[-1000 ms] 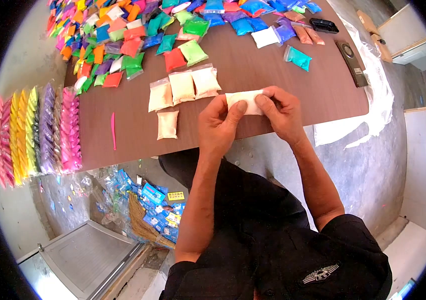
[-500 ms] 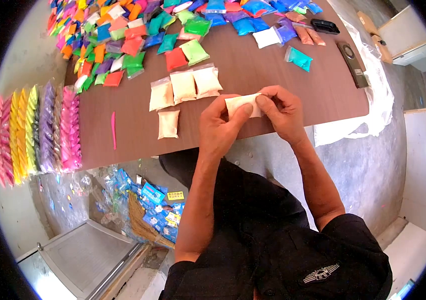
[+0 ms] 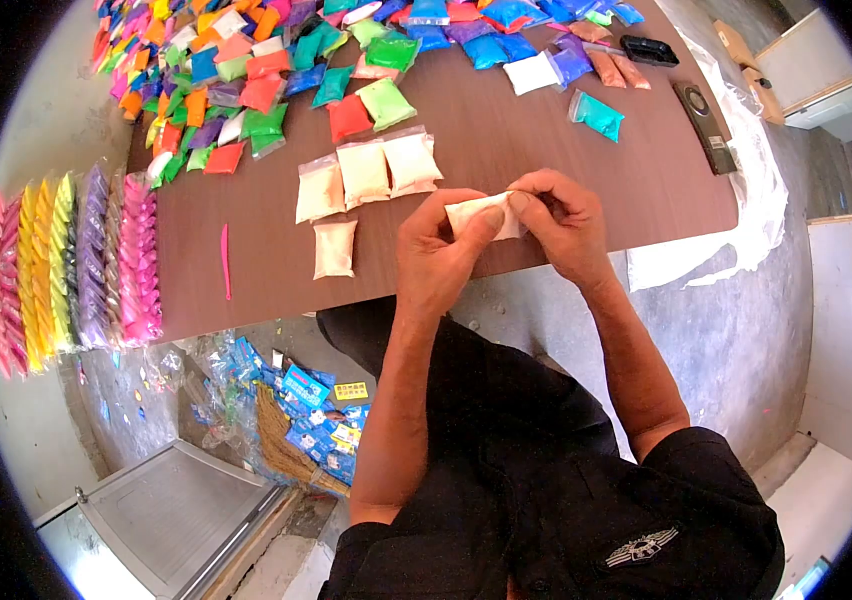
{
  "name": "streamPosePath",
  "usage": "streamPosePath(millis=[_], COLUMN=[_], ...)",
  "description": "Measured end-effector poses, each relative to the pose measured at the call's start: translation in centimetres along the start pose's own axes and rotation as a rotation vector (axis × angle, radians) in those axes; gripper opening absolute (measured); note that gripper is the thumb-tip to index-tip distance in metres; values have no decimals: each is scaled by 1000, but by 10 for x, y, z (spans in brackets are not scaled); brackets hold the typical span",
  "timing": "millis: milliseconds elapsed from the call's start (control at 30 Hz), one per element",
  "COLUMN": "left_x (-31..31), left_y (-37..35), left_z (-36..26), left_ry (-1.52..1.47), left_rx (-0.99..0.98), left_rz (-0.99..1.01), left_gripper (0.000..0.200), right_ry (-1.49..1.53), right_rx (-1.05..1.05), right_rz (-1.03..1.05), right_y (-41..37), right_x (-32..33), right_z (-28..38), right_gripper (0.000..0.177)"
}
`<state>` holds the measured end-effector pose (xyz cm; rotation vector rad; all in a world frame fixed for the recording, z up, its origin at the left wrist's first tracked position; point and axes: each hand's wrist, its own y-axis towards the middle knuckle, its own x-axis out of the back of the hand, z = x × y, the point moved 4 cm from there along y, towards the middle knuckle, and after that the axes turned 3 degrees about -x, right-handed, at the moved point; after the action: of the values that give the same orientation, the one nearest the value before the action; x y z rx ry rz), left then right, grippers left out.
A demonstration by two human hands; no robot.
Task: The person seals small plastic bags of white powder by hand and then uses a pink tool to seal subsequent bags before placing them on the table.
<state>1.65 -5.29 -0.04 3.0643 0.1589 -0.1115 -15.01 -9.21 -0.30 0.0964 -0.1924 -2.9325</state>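
Observation:
Both hands hold one cream-coloured packet point(image 3: 476, 214) over the table's front edge. My left hand point(image 3: 438, 250) grips its left part, thumb on top. The right end is pinched between thumb and fingers of my right hand point(image 3: 564, 225). Behind and left of my hands, three cream packets lie in a row: a left one point(image 3: 320, 190), a middle one point(image 3: 364, 174) and a right one point(image 3: 411, 163). A fourth cream packet point(image 3: 334, 249) lies in front of them. Farther left is a pink plastic stick point(image 3: 226, 262).
Many coloured packets point(image 3: 266, 90) cover the back of the brown table point(image 3: 266, 215). Strips of packets point(image 3: 96, 255) hang at its left edge. A teal packet point(image 3: 598, 116), a black tray point(image 3: 649, 51) and a dark device point(image 3: 704, 128) lie right. A broom point(image 3: 281, 435) is below.
The fingers of my right hand have shifted slightly at the packet's right end. Both hands still hold it in nearly the same place.

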Motion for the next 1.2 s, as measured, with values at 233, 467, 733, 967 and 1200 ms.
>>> streamPosePath(millis=[233,467,733,967,1200], left_x=[3,4,-3,1,2], left_y=[1,2,2,2,2], left_z=[8,8,-3,3,1], left_ry=[13,-36,109,97,-2], left_rx=[3,-63,-89,-73,32], left_rz=[-24,-48,-27,-17,-32], left_gripper=[18,15,15,13,17], right_ry=[-96,-56,-239,-215,-9], right_rx=[46,3,53,61,33], right_rz=[-11,-5,52,81,-112], right_y=[0,1,1,0,1], right_x=[7,-2,0,-3,4], right_z=[-1,4,8,10,-4], right_gripper=[5,5,7,6,9])
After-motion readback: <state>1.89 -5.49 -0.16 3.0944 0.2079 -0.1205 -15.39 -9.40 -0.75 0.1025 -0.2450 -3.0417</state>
